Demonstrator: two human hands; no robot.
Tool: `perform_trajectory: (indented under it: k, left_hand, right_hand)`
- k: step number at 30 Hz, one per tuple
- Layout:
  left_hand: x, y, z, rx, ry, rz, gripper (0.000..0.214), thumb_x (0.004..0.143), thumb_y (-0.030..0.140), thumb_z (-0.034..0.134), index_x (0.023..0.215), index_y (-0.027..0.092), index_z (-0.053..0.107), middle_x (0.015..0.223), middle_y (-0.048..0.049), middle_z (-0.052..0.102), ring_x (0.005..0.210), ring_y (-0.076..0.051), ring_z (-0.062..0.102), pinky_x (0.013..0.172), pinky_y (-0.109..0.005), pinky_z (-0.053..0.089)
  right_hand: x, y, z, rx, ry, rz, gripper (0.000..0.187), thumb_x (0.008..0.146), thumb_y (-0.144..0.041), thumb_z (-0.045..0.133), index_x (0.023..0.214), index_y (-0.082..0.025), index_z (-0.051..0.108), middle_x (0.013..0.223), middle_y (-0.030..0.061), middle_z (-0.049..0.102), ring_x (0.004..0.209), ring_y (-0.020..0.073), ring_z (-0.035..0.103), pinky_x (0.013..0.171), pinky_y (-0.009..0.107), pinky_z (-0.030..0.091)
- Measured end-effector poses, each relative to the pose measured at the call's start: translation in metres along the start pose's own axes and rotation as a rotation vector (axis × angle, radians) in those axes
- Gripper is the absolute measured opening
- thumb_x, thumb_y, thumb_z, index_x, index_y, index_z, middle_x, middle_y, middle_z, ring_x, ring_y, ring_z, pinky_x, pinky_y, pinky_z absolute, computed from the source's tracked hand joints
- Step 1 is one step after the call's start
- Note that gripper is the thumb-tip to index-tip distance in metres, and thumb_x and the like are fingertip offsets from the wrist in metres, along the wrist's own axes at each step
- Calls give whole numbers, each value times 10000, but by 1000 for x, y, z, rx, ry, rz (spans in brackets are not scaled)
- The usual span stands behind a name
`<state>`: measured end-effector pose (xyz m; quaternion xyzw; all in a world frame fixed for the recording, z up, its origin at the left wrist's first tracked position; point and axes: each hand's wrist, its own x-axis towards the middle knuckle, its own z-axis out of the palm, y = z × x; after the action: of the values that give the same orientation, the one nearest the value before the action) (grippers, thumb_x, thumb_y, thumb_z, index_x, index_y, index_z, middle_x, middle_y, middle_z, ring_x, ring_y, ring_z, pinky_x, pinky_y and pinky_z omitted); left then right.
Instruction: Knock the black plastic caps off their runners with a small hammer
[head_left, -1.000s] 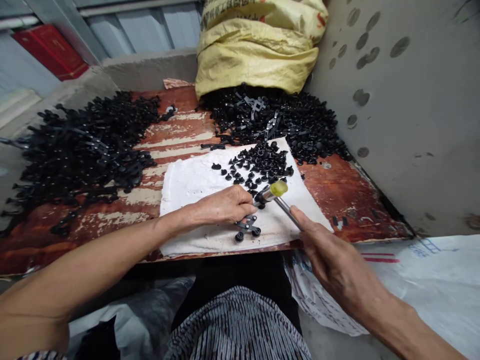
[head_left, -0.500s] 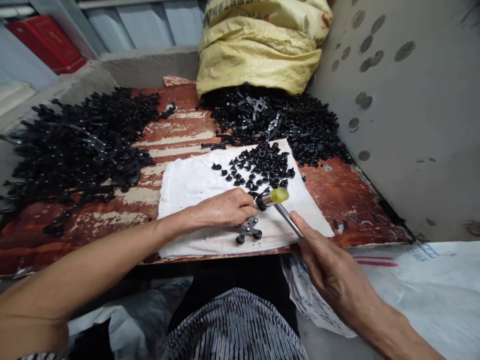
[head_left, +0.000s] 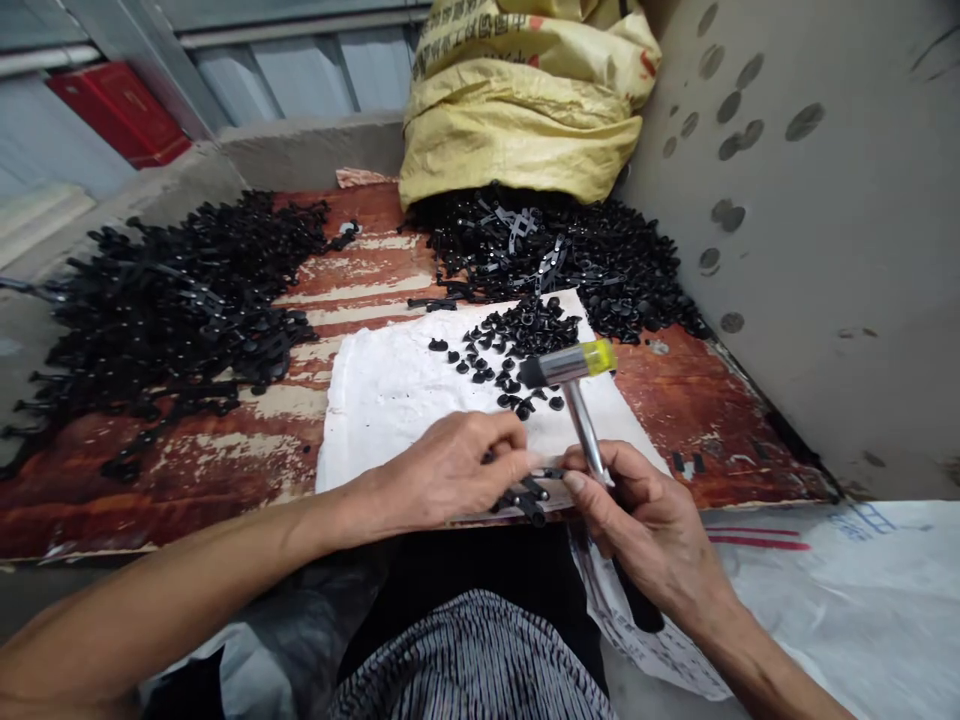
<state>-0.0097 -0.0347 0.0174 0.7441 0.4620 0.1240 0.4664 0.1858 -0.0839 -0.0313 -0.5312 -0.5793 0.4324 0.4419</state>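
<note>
A person sits at a low workbench, a striped garment point(head_left: 472, 660) over their lap. Their right hand point(head_left: 645, 530) is closed in a firm, narrow grip around the metal handle of a small hammer point(head_left: 579, 395), which stands upright with its yellow-tipped head point(head_left: 600, 357) above the cloth. Their left hand point(head_left: 450, 470) is curled, its fingertips point(head_left: 517, 462) pinching a black plastic runner piece point(head_left: 529, 500) at the near edge of a white cloth point(head_left: 405, 420). The piece lies just in front of the hammer hand, partly hidden by both hands.

Small black studs point(head_left: 517, 335) are scattered across the cloth beyond the hammer. The cloth lies on a worn, red-brown wooden board point(head_left: 705, 400) with peeling paint. A large heap of black plastic pieces point(head_left: 180, 320) covers the board's left side, and a second heap point(head_left: 570, 260) spills from a yellow woven sack point(head_left: 517, 110) at the far end. A pitted concrete wall point(head_left: 795, 230) rises on the right.
</note>
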Motion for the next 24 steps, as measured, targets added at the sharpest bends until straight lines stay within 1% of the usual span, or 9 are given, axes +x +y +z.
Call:
perform_trajectory:
  k: [2,3,6,8,10,12,15,19,24]
  left_hand:
    - [-6,-7,-2,-123,163,-77,268,888,432,518,896,172,583,768,6,593,662,-111,509,589,-230,382]
    - [-8,-10,-3,-177,191,-110,303,889,463,513,910,168,581,789,-3,602,681,-117,526,602,-235,398]
    - [-13,-14,1,-253,105,-167,357,902,502,476,857,162,574,731,8,566,645,-111,508,581,-234,396]
    - [-12,-13,5,-226,65,-144,344,915,474,459,782,169,546,660,36,498,587,-92,448,539,-222,353]
    - [-8,-11,9,-199,69,-93,313,914,417,471,716,176,499,615,53,455,562,-79,419,521,-211,324]
    - [-2,-9,10,-198,68,-73,272,901,352,491,695,174,486,607,51,491,556,-73,437,523,-205,328]
    - [7,-9,5,-246,13,-155,205,887,289,501,733,160,541,640,26,585,524,-64,465,496,-198,340]
    - [15,-10,-7,-312,-66,-290,204,884,268,512,710,162,525,628,29,584,467,-48,472,425,-174,331]
    - [21,-13,-13,-322,-119,-292,201,870,265,539,699,159,528,634,19,609,415,-35,472,363,-160,300]
  right_hand:
    - [-3,0,0,24,87,40,165,841,-373,630,799,-219,593,540,-57,527,425,104,469,406,227,385]
    - [-4,0,1,39,109,66,180,846,-390,629,807,-221,582,500,-75,485,384,95,424,369,221,340]
    - [-5,0,6,58,122,84,190,860,-404,622,828,-224,570,448,-101,423,348,87,365,344,220,294]
    - [-6,-1,12,42,106,44,166,868,-380,611,827,-223,578,460,-95,433,365,91,375,366,229,320]
    - [-8,-2,17,19,84,10,134,872,-348,602,824,-225,584,477,-87,443,384,97,391,382,237,330]
    - [-9,-3,18,-3,53,-10,110,882,-328,585,837,-228,588,490,-80,448,398,107,404,389,243,328]
    - [-9,-1,10,-53,28,-31,130,916,-341,542,881,-230,602,491,-81,433,396,114,385,397,255,315]
    - [-7,9,-7,-109,93,17,200,937,-408,528,844,-235,567,478,-90,408,391,110,367,411,263,308]
    - [-6,21,-14,-80,105,102,261,947,-456,514,800,-240,509,493,-94,410,404,106,371,428,263,309]
